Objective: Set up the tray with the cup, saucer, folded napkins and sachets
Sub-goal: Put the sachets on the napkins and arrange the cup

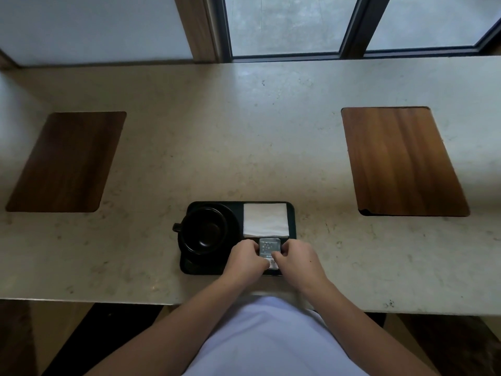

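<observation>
A black tray (292, 213) lies on the stone counter near its front edge. On its left half a black cup (203, 230) stands upright on a black saucer (233, 226), its handle pointing left. White folded napkins (265, 219) fill the tray's far right part. Just in front of them lie silver-grey sachets (269, 246), partly hidden by my fingers. My left hand (245, 257) grips the sachets' left side and my right hand (294, 257) grips their right side, both resting over the tray's near right corner.
Two wooden boards lie on the beige counter (244, 131): one at the left (67, 161) and one at the right (401, 161). Window frames and a wooden post rise behind the counter's back edge. The front edge runs just below my forearms.
</observation>
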